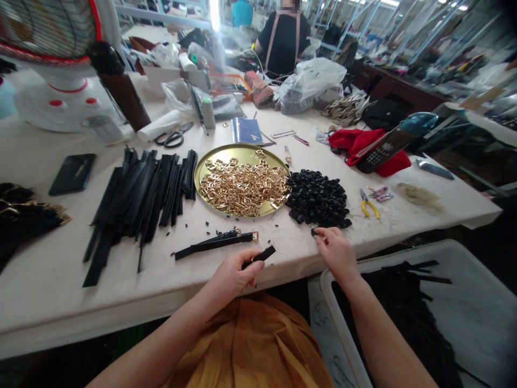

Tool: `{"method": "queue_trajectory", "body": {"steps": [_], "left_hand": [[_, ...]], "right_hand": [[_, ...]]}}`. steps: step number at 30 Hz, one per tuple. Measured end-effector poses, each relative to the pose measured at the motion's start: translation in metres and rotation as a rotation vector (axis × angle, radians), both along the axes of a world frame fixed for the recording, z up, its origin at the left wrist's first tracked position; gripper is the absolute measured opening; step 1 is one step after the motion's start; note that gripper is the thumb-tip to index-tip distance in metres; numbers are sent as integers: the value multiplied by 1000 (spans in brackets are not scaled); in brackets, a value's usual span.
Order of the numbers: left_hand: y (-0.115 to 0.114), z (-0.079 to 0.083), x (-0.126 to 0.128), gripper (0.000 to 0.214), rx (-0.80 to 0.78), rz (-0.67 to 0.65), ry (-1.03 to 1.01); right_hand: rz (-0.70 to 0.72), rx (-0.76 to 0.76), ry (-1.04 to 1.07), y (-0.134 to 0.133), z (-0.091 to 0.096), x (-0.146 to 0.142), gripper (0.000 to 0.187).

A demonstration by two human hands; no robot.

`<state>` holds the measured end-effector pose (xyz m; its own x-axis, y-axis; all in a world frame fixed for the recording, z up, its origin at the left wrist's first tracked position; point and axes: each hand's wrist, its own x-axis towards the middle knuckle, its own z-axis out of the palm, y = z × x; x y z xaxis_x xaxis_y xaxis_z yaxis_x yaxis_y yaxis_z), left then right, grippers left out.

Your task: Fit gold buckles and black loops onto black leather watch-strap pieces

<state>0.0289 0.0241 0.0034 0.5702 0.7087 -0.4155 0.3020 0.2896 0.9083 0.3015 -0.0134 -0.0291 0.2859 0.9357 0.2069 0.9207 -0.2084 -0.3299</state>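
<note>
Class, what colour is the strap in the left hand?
Black: the head view shows the strap in the left hand clearly.

The fan (pixel 52 48) at far left is cut off by the top edge, and a black pile (pixel 24 215) runs out past the left edge. The left hand (pixel 236 272) covers most of the strap (pixel 260 254) it pinches; only one end shows. The right hand (pixel 335 250) closes its fingertips over a piece (pixel 314 231), perhaps a loop from the heap (pixel 319 199). The bin (pixel 404 253) at near right is cut by two edges. The far shelves (pixel 444 32) are blurred.
</note>
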Motion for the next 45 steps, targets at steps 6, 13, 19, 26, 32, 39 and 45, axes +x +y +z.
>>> {"method": "queue_trajectory", "body": {"steps": [6,13,19,26,32,39,45], "left_hand": [[-6,0,-3,34,-73,76,-37],[-20,12,-12,46,-27,75,-77],[-29,16,-16,45,101,60,-55],[-34,24,-22,36,309,-48,-60],[-24,19,-19,34,230,-43,-66],[-8,13,-21,31,148,58,-47],[-3,21,-26,27,134,69,-20]], "right_hand": [[101,-115,-332,14,-3,10,22],[183,71,296,-1,29,-37,17],[266,-111,1193,-28,54,-120,25],[186,-125,1220,-22,44,-126,25],[182,-105,1192,-20,42,-131,23],[151,-17,1238,-15,36,-132,17],[24,-2,1449,-13,23,-123,22]]}}
